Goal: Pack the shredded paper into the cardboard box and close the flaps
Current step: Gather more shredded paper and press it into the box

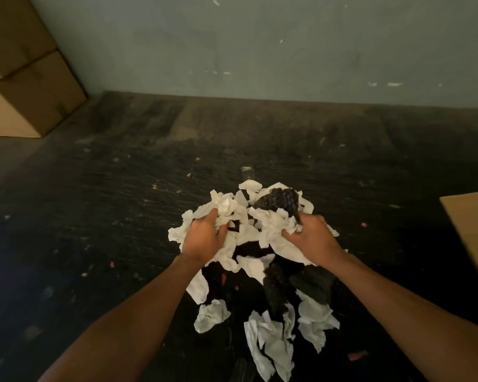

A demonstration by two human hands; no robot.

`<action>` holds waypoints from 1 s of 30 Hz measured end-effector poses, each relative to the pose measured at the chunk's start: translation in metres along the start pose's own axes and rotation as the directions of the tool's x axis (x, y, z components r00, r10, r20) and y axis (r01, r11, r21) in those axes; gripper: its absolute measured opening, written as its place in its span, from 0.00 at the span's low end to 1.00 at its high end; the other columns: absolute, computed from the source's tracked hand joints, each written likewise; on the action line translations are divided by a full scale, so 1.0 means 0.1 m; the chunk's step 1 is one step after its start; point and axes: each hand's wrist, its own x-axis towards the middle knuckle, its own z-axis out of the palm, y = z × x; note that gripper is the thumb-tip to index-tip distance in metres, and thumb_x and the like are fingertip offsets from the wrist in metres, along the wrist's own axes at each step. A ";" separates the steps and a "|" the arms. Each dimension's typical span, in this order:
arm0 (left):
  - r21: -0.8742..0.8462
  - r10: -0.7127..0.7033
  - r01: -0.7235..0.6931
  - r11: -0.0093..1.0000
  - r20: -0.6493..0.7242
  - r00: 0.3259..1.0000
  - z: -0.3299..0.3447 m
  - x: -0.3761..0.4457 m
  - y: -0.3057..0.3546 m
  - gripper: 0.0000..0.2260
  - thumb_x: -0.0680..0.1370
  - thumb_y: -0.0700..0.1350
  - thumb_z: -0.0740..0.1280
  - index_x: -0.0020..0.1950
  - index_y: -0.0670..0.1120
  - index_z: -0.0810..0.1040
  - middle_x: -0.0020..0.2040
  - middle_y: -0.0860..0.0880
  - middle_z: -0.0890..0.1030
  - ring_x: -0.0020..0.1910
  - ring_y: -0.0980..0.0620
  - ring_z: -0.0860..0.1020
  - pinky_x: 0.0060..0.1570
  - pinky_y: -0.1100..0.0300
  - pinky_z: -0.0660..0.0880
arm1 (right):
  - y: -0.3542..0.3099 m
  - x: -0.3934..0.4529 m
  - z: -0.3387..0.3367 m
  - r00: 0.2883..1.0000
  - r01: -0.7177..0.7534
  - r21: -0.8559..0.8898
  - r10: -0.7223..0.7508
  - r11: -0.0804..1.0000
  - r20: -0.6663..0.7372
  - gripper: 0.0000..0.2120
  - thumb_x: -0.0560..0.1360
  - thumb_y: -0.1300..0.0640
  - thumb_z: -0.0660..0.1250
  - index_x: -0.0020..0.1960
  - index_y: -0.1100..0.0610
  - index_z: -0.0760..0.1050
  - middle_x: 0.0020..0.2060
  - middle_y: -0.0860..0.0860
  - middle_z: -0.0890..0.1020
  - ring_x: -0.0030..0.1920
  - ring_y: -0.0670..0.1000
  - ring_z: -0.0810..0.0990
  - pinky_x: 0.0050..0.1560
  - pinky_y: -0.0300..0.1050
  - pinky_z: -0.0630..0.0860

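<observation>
A heap of torn white paper mixed with dark crumpled pieces lies on the dark floor in the middle of the view. My left hand grips a bunch of white paper at the heap's left side. My right hand grips white paper together with a dark textured piece at the heap's right side. More white scraps lie nearer to me, between my forearms. A cardboard box flap shows at the right edge; the box's inside is out of view.
Stacked closed cardboard boxes stand at the far left against a grey-green wall. The dark floor is scuffed and dotted with small paper bits and pink specks.
</observation>
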 end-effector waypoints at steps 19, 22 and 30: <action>-0.070 -0.023 0.010 0.997 -0.200 0.980 -1.32 -0.42 1.19 0.21 0.83 0.51 0.59 0.72 0.41 0.68 0.56 0.42 0.82 0.51 0.48 0.80 0.52 0.60 0.72 | -0.87 -0.63 -1.51 0.952 0.046 -0.054 -0.060 0.997 -0.299 0.11 0.74 0.52 0.70 0.55 0.56 0.79 0.45 0.49 0.81 0.47 0.48 0.79 0.45 0.41 0.73; -0.084 0.009 -0.028 0.996 -0.211 0.977 -1.44 -0.61 1.32 0.20 0.83 0.51 0.59 0.71 0.41 0.69 0.57 0.42 0.81 0.54 0.46 0.80 0.56 0.56 0.74 | -0.98 -0.85 -1.65 0.947 0.004 -0.097 -0.035 0.995 -0.319 0.14 0.75 0.52 0.70 0.58 0.58 0.78 0.46 0.50 0.81 0.45 0.48 0.79 0.41 0.39 0.73; -0.112 0.095 -0.121 0.986 -0.219 0.971 -1.58 -1.08 1.77 0.17 0.82 0.51 0.59 0.65 0.41 0.73 0.54 0.41 0.81 0.53 0.46 0.79 0.52 0.55 0.74 | -1.07 -1.49 -1.94 0.937 -0.072 -0.205 -0.005 0.976 -0.350 0.19 0.76 0.51 0.68 0.62 0.60 0.76 0.53 0.56 0.82 0.52 0.56 0.79 0.49 0.46 0.73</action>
